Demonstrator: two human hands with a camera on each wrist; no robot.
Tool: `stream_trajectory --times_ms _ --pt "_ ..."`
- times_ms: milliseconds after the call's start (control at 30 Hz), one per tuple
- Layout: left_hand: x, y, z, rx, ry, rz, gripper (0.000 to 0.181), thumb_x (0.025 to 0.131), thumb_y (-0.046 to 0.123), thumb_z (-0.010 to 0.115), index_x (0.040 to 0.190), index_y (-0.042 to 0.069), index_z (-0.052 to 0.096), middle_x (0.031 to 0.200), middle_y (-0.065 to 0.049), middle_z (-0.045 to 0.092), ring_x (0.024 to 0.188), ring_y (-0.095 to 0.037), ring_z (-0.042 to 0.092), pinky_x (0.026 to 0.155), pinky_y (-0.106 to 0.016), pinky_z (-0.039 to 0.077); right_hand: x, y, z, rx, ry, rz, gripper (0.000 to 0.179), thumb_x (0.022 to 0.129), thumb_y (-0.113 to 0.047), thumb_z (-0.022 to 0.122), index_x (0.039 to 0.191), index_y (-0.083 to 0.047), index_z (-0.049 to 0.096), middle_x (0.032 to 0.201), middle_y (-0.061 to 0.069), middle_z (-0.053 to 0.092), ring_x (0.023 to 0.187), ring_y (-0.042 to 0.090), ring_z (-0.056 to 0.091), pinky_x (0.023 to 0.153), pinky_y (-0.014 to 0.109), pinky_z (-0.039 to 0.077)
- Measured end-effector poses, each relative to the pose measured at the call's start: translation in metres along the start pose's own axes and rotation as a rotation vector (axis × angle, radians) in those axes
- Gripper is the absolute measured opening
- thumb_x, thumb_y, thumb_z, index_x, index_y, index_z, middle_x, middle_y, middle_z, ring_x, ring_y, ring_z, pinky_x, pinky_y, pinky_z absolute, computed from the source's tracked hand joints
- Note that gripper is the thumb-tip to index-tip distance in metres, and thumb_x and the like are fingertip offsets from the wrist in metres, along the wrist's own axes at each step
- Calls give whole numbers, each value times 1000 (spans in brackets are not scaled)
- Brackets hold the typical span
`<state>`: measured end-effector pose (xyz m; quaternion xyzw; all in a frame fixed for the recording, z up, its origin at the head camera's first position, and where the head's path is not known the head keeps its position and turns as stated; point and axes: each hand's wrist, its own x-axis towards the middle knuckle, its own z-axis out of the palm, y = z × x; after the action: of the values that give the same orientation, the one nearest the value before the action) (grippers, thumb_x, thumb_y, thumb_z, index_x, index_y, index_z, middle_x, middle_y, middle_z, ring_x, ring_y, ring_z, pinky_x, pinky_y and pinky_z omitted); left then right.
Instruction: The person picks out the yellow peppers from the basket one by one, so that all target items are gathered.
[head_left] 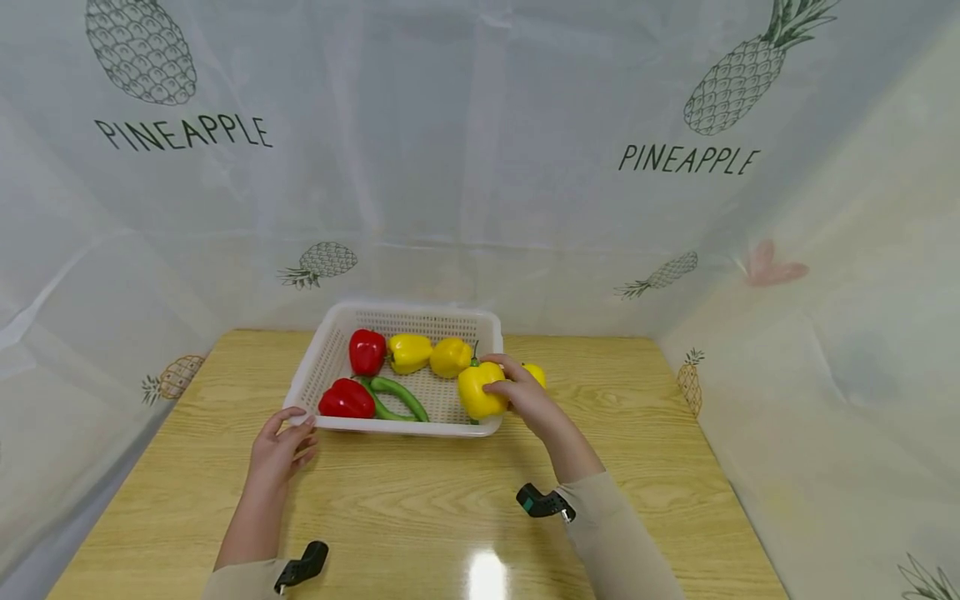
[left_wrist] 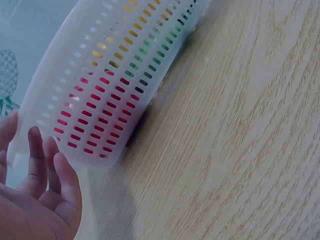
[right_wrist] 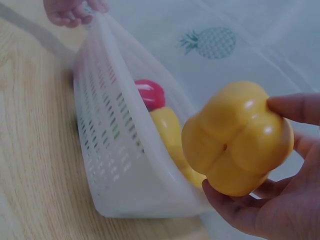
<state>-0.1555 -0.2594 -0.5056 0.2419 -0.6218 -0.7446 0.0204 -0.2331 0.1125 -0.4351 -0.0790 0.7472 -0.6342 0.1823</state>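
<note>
My right hand (head_left: 529, 398) grips a yellow bell pepper (head_left: 481, 390) over the right end of a white plastic basket (head_left: 408, 426). In the right wrist view, thumb and fingers hold the sides of this yellow bell pepper (right_wrist: 239, 137), its bottom facing the camera. My left hand (head_left: 279, 450) pinches the basket's near left corner at the rim, and the left wrist view shows its other fingers (left_wrist: 67, 177) bent beside the wall. Inside the basket lie two red bell peppers (head_left: 367, 352), two yellow bell peppers (head_left: 409, 353) and long green peppers (head_left: 399, 395).
Another yellow bell pepper (head_left: 536, 374), partly hidden by my right hand, is just right of the basket. The wooden table (head_left: 405, 508) extends around it. A pale sheet with pineapple prints (head_left: 420, 167) hangs behind and at both sides.
</note>
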Motion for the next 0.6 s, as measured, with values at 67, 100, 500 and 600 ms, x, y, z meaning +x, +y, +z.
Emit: stream_trajectory --times_ms 67,100,500,600 --pt "0 0 0 0 4 -4 27 92 25 69 113 21 52 77 9 67 72 -9 63 66 -24 55 -3 2 -4 8 21 8 45 93 -14 58 137 -17 49 130 12 50 107 27 52 84 37 46" --pt "0 -1 0 3 6 -5 27 93 25 69 113 21 52 77 10 67 72 -9 64 67 -24 55 -5 3 -6 10 30 13 45 93 -14 58 137 -18 49 131 12 49 108 27 52 84 37 46" --pt "1 -1 1 -1 -3 -9 25 93 24 68 113 21 53 78 9 67 73 -10 64 70 -26 55 -19 18 -31 74 115 18 50 95 -14 54 143 -13 43 138 17 43 110 32 51 90 43 47" --pt "1 -1 1 -3 0 -9 25 94 24 68 114 20 53 78 9 67 74 -10 64 70 -26 55 -22 21 -38 90 131 12 49 96 -14 54 144 -13 43 140 19 42 109 32 52 88 43 48"
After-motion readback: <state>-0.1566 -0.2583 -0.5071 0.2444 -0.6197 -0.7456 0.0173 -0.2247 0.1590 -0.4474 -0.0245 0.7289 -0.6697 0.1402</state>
